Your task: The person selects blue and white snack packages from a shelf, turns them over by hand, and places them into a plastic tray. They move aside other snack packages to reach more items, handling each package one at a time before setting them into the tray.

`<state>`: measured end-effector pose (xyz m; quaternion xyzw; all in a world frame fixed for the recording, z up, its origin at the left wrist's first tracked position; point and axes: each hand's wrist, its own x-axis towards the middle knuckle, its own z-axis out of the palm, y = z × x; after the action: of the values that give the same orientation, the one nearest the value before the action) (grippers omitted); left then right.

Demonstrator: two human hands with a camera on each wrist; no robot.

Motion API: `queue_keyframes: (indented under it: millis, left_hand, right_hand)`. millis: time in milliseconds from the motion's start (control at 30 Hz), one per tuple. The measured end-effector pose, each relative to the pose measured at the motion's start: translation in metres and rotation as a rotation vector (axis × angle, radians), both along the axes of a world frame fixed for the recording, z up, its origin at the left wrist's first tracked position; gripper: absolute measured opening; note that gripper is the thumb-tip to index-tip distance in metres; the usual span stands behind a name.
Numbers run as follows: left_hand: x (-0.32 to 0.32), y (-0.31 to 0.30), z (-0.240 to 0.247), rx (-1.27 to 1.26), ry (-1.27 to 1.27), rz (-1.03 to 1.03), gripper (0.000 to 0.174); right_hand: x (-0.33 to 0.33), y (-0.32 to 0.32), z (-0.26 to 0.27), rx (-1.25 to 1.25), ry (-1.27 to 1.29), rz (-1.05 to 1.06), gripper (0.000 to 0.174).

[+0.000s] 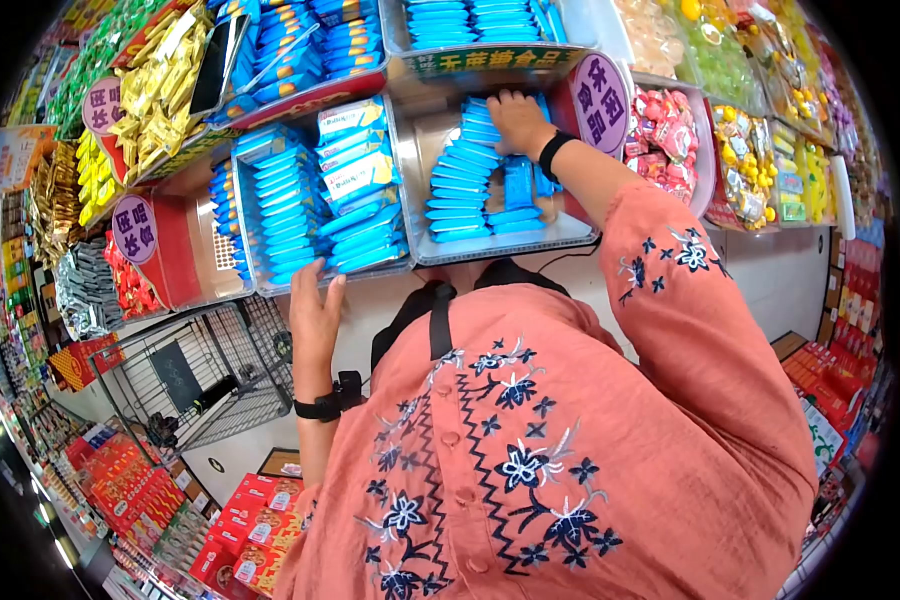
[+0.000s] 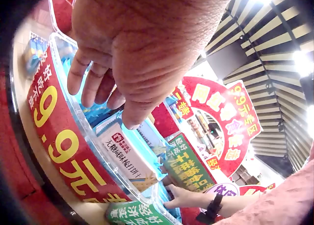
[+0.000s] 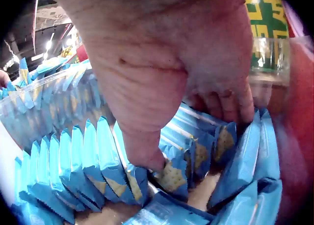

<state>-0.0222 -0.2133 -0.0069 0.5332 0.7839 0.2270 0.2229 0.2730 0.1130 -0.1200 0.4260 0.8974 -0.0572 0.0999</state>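
- while the person leans in against the shelf front, the right hand (image 1: 518, 122) reaches into the far end of a clear bin (image 1: 432, 125), and the left hand (image 1: 315, 312) sits low at the front rim of the neighbouring bin (image 1: 280, 288).
- blue packets (image 1: 458, 190) stand on edge in a tight overlapping row down the left side of the clear bin; others lie loose on its right side. judged reason: edge-on rows pack the stock closely and leave only the top edges free to take.
- right hand, wrist view: the thumb (image 3: 144, 154) is pushed down between packets on one side, and the fingers (image 3: 230, 104) curl down behind others on the far side. a small bunch of blue packets is pinched between them. the opening is narrow, no wider than that bunch.
- judged reason for the hold: the row is wedged, so entry from above with thumb and fingers as a clamp is the workable way in.
- left hand, wrist view: its fingers (image 2: 91, 82) are loosely bent, slightly spread and holding nothing. they hang over the bin rim above a red price strip (image 2: 64, 151). contact with the rim cannot be told; the placing reads as a brace.
- neighbouring bin holds blue-and-white boxes (image 1: 355, 150) beside further rows.
- also noted: round sign (image 1: 601, 103) just beside the right wrist; wire trolley (image 1: 210, 370) below the left hand.
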Motion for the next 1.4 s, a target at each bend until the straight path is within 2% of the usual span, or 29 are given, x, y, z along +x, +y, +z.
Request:
queue_keyframes:
  millis: [167,567,867,1000,1267,1367,1400]
  left_hand:
    - [0.006,0.000,0.006,-0.012,-0.002,-0.005,0.040]
    - [-0.001,-0.001,-0.001,0.032,-0.018,-0.012,0.038]
    - [-0.004,-0.008,0.009,-0.002,0.015,-0.045,0.037]
    - [-0.007,-0.009,0.014,-0.020,0.004,-0.029,0.036]
    - [-0.012,0.005,0.017,0.063,-0.027,-0.036,0.038]
    - [-0.011,0.023,0.022,0.086,-0.248,0.014,0.039]
    - [-0.011,0.033,0.026,0.049,-0.411,0.043,0.041]
  right_hand:
    - [-0.008,0.002,-0.015,-0.011,0.044,-0.017,0.082]
    - [0.010,-0.003,0.000,-0.015,0.096,-0.016,0.075]
    - [0.009,0.005,-0.039,-0.011,0.162,-0.085,0.081]
    - [0.010,0.002,-0.024,0.012,0.175,-0.071,0.080]
    - [0.009,-0.012,0.073,-0.108,0.148,-0.199,0.073]
    - [0.020,-0.017,0.109,-0.723,0.629,-0.320,0.074]
    - [0.017,-0.024,0.127,-0.981,0.735,-0.320,0.072]
